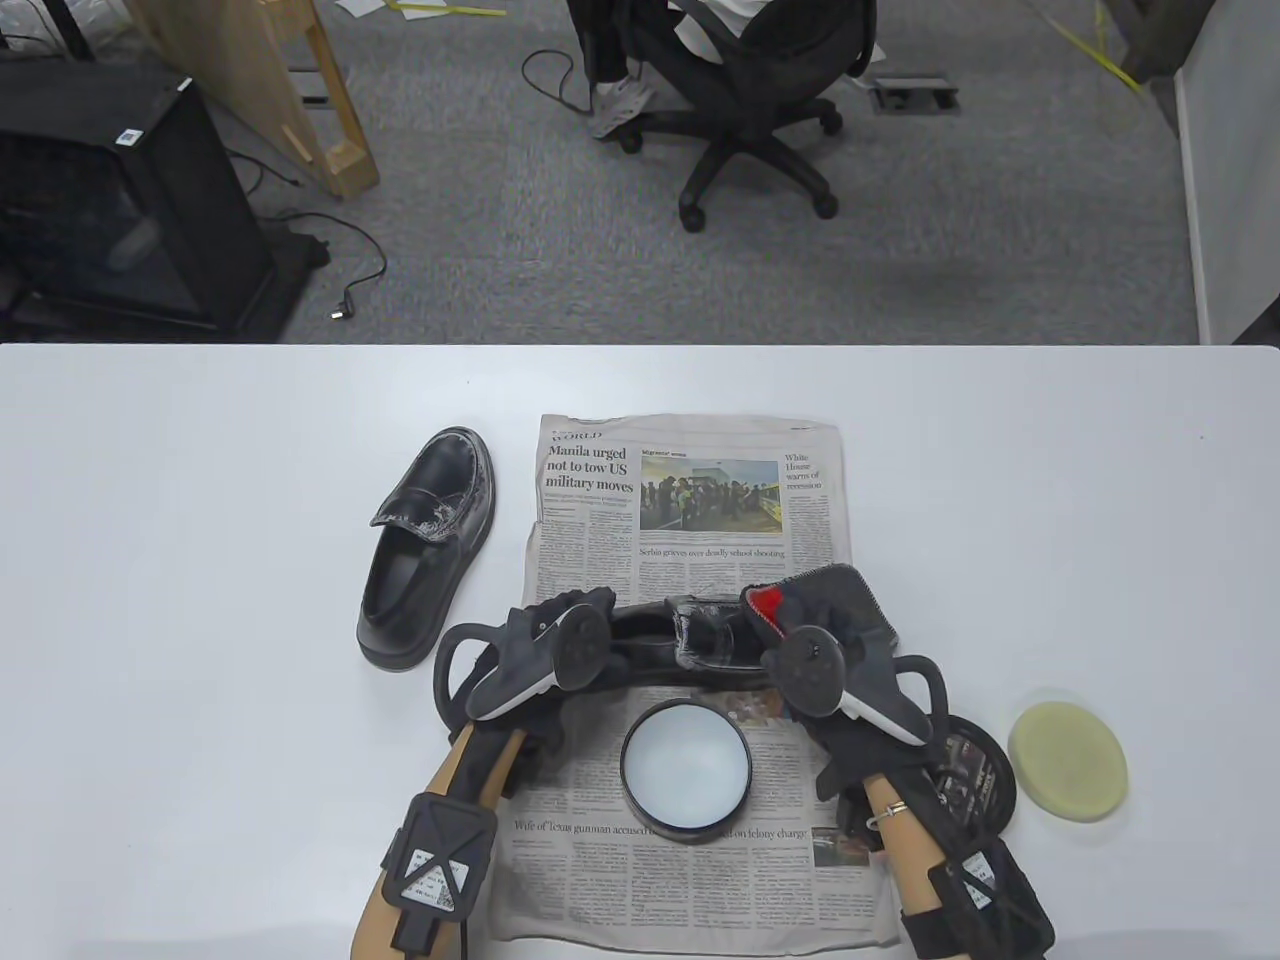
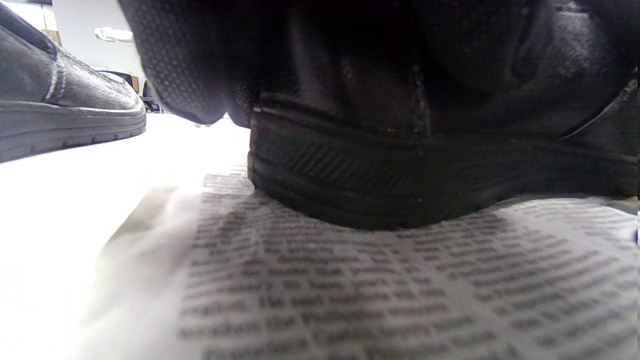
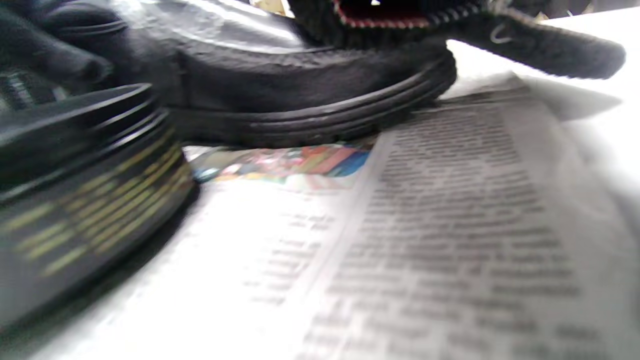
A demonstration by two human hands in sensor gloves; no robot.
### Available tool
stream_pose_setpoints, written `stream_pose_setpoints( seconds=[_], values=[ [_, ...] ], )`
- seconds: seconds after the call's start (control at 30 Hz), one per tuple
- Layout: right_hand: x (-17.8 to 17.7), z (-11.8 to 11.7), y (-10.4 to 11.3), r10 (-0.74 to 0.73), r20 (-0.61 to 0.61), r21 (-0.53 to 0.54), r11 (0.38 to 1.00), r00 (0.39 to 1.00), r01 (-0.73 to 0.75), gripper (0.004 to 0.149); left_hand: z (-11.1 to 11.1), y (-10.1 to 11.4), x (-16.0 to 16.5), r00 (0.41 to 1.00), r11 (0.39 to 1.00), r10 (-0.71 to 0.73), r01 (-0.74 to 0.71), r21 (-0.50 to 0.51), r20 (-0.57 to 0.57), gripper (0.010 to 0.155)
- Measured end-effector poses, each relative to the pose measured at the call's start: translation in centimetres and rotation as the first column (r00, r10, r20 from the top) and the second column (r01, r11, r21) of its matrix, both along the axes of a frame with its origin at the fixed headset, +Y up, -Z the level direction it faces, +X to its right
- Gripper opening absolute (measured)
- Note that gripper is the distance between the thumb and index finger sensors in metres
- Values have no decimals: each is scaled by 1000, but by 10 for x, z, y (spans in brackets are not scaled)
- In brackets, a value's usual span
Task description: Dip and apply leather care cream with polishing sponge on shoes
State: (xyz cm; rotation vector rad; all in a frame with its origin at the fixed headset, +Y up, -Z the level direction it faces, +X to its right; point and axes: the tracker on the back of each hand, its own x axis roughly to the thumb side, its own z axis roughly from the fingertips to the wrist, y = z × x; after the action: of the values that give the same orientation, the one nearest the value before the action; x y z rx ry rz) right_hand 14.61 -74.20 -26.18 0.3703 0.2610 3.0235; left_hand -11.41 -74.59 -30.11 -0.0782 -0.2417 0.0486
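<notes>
A black shoe lies across the newspaper between my hands. My left hand grips its heel end; in the left wrist view the heel sole fills the frame under the dark glove. My right hand holds a dark grey cloth with a red lining against the toe end; the cloth drapes over the shoe. The open cream tin stands just in front of the shoe. A yellow polishing sponge lies untouched on the table at the right.
A second black shoe rests on the white table left of the newspaper, also seen as the shoe in the left wrist view. The tin's black lid lies beside my right wrist. An office chair stands beyond the table.
</notes>
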Motion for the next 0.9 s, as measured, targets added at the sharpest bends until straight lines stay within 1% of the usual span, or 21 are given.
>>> stream_pose_setpoints(
  seconds=[0.07,0.1,0.17,0.23,0.27,0.3,0.33,0.43,0.53,0.57,0.6,0.63,0.7,0.83,0.9],
  values=[
    [-14,8,5,-18,-65,30,999,998,20,62,0,0,0,1000,1000,2,-2,2,-2,78],
    [-21,11,8,-67,-98,32,997,993,70,62,1,0,0,1000,1000,5,-5,3,1,79],
    [-40,14,16,-227,-158,11,973,961,232,62,1,-1,-1,1000,1000,14,-14,-2,12,79],
    [-57,11,24,-325,-196,-19,945,925,328,62,1,-1,-2,1000,1000,25,-25,-8,16,80],
    [-63,7,26,-335,-207,-36,942,919,335,61,1,-1,-2,1000,1000,26,-26,-11,16,80],
    [-68,0,27,-324,-202,-44,946,924,322,61,1,-1,-2,1000,1000,26,-26,-12,16,80],
    [-70,-9,25,-306,-172,-42,952,936,304,61,1,-1,-1,1000,1000,24,-23,-9,15,80],
    [-69,-32,12,-259,-78,-75,964,963,254,61,1,0,-1,1000,1000,5,-5,-5,12,80],
    [-51,-45,10,-268,10,-89,959,963,268,63,1,0,-1,1000,1000,-7,7,-1,9,80],
    [-44,-47,8,-244,37,-100,964,969,246,63,1,0,-1,1000,1000,-7,7,-4,8,80],
    [-33,-48,6,-185,72,-105,976,980,192,62,1,0,-1,1000,1000,-6,6,-4,7,80],
    [-23,-47,4,-123,93,-90,987,988,131,62,2,0,-1,1000,1000,-13,13,2,5,80],
    [-9,-40,2,-49,104,-41,998,993,53,62,2,0,-1,1000,1000,-17,17,4,1,80],
    [3,-18,4,52,57,56,997,997,-55,61,1,0,0,1000,1000,-15,15,2,-7,80],
    [2,-6,5,76,16,55,996,997,-77,62,2,0,1,1000,1000,-16,16,7,-8,80]
  ],
)
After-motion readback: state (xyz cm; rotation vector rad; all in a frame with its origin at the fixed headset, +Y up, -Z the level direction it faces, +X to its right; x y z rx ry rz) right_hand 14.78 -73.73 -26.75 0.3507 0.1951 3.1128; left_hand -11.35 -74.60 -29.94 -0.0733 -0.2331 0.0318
